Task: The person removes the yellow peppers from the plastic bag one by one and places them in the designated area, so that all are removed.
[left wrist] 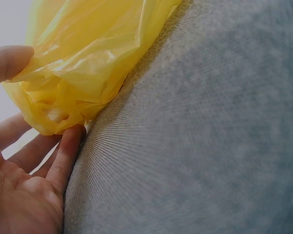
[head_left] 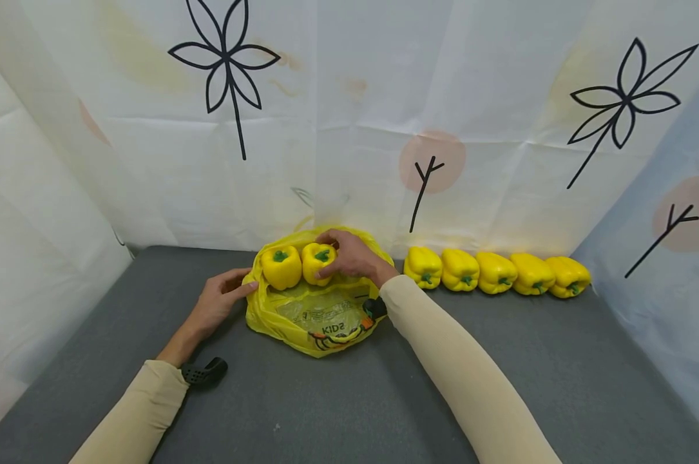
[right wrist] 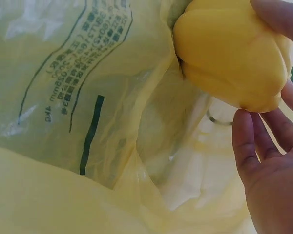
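A yellow plastic bag (head_left: 320, 335) lies spread open on the grey table, dark print showing on it. Two yellow bell peppers sit at its far side. My right hand (head_left: 355, 256) grips the right-hand pepper (head_left: 316, 263), thumb on one side and fingers on the other, as the right wrist view also shows with the pepper (right wrist: 229, 53). Beside it is the left-hand pepper (head_left: 281, 268), untouched. At the bag's left edge, my left hand (head_left: 212, 304) holds the rim; in the left wrist view the thumb and fingers lie on either side of the crumpled plastic (left wrist: 88, 68).
Right of the bag, several yellow bell peppers (head_left: 495, 273) stand in a row along the back of the table (head_left: 337, 412). A white cloth backdrop (head_left: 355, 77) with drawn flowers rises behind. Black straps with devices (head_left: 207, 372) are on the wrists.
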`<state>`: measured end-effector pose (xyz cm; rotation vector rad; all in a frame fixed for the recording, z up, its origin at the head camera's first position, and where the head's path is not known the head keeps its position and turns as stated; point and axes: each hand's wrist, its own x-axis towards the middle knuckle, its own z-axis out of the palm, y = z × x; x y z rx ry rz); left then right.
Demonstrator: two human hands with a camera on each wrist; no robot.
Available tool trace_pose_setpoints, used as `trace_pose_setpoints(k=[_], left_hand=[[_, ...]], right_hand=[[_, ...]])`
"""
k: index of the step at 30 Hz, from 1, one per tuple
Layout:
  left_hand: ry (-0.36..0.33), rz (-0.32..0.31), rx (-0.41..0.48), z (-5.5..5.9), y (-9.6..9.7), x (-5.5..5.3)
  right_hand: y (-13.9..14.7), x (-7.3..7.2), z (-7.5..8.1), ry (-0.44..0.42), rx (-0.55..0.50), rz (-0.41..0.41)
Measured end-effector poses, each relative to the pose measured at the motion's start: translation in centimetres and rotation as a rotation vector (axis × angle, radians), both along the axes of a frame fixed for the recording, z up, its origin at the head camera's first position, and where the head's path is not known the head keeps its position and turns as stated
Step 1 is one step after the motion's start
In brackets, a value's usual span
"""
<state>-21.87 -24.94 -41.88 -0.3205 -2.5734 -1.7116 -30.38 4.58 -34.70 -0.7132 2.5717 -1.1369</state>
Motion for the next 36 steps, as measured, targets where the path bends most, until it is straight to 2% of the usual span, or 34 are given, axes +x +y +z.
trace_pose_setpoints(k=[5, 9, 20, 29, 36], left_hand=[[-0.008, -0.007, 0.004, 0.0, -0.1, 0.0], [-0.012, -0.008, 0.005, 0.1, -0.1, 0.0], [-0.001, -0.004, 0.002, -0.3, -0.1, -0.2], [0.011, -0.004, -0.002, -0.3, -0.2, 0.0], [0.009, -0.001, -0.005, -0.2, -0.1, -0.2]], right_hand=[[0.0, 0.4, -0.1, 0.054, 0.046, 0.011], [0.3, 1.0, 0.1, 0.081, 0.040, 0.034], [2.2, 3.3, 1.3, 0.118, -0.111, 0.020], [3.8, 4.7, 2.3, 0.180, -0.175, -0.008], [5.5, 6.0, 2.3, 0.208, -0.224, -0.046]])
